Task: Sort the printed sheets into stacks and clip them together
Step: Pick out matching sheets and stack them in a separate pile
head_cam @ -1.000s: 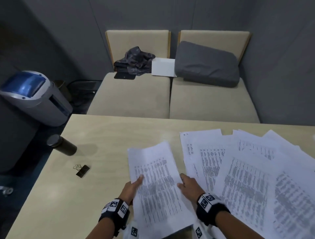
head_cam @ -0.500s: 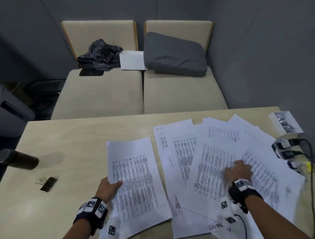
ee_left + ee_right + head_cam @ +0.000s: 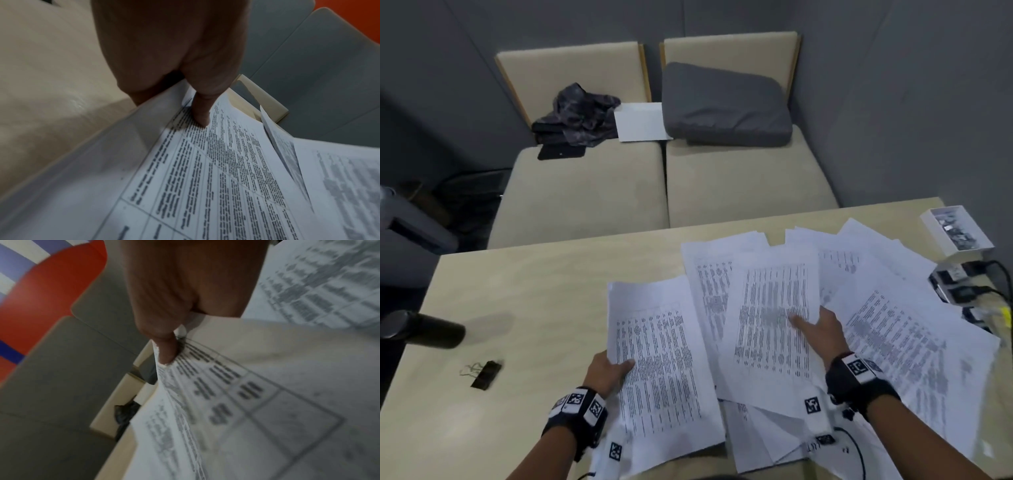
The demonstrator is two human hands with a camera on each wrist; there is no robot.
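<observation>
Printed sheets with table text lie spread over the right half of the wooden table. My left hand pinches the left edge of a sheet stack, thumb on top of the print. My right hand pinches a single sheet at its right edge and holds it lifted above the scattered sheets; in the right wrist view the thumb presses on that sheet. A black binder clip lies on the table to the left, apart from both hands.
A dark cylindrical bottle lies at the table's left edge. A white box of clips and cabled devices sit at the right edge. Beyond the table stands a beige sofa with a grey cushion.
My right hand left the stack, reached right into the scattered sheets, and now brings one sheet leftward, lifted. The left hand keeps its hold on the stack. The head view swung right.
</observation>
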